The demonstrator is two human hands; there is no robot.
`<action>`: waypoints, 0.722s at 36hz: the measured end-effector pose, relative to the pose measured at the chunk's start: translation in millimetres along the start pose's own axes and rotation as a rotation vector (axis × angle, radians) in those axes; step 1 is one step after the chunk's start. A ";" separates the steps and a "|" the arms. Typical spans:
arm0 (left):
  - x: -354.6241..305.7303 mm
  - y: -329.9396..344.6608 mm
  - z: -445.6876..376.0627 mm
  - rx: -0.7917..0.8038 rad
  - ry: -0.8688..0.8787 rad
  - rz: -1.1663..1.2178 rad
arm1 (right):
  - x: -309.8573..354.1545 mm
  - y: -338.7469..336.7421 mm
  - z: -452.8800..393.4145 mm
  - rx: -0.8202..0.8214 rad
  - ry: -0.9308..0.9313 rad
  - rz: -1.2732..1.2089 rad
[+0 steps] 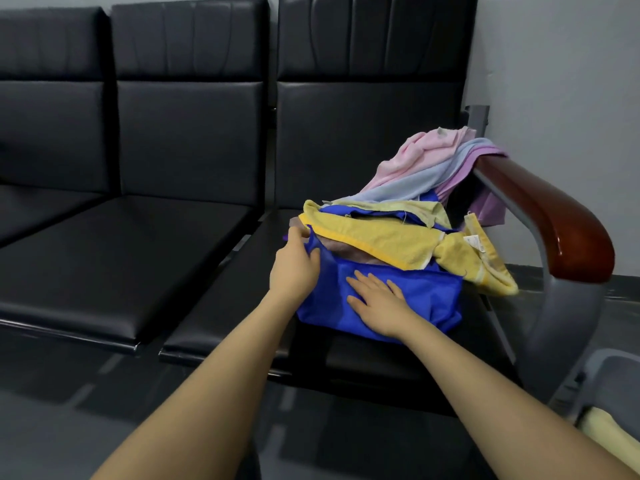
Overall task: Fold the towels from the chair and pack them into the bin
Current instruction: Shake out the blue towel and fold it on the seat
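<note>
Left hand (294, 268) fingers curled, pinching the upper edge of the blue towel (398, 299); right hand (377, 299) fingers spread, pressed flat on its face, near the front edge of the end chair seat (346, 355). Likely to drag the yellow towel (388, 242) off the front edge if pulled hard, since it drapes over the blue one. Bright, thin, creased; stacked under pink (412, 157), pale blue and lilac towels spilling across the wooden armrest (554, 216), with the grey bin (613, 379) at the right.
</note>
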State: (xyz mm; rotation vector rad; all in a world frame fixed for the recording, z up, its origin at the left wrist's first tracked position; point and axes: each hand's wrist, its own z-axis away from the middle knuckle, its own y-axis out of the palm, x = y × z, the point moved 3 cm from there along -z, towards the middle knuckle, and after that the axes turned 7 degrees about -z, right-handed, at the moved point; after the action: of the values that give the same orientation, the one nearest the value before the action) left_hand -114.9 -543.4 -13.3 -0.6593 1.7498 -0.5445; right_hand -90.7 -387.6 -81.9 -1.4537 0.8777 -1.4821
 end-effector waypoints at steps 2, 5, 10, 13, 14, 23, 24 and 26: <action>-6.1 -0.5 0.8 0.015 0.035 0.014 | 1.7 -4.5 1.5 -0.044 -0.024 -0.087; -16.3 2.7 0.6 0.049 0.090 0.023 | -0.7 -17.1 12.1 -0.186 -0.023 -0.136; -35.3 21.3 3.1 0.116 0.141 0.046 | -18.7 -41.1 36.8 -0.430 0.126 -0.035; -48.3 37.7 7.1 0.138 0.165 0.064 | -35.7 -52.3 56.7 -0.513 0.302 0.038; -51.3 43.0 8.0 0.150 0.179 0.058 | -39.9 -53.9 62.0 -0.510 0.351 0.075; -76.6 95.3 35.1 0.438 0.402 -0.247 | -72.5 -52.7 97.3 -0.332 0.391 0.004; -77.0 100.0 37.8 0.464 0.417 -0.274 | -73.5 -52.2 99.9 -0.336 0.388 -0.035; -75.7 108.0 40.8 0.506 0.435 -0.332 | -74.2 -53.1 104.8 -0.344 0.366 -0.080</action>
State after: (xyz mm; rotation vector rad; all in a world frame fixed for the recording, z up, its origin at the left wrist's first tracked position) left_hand -76.4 -413.9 -41.6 -0.4893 1.7959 -1.3916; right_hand 4.6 -290.3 -54.3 -1.4947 1.3654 -1.7543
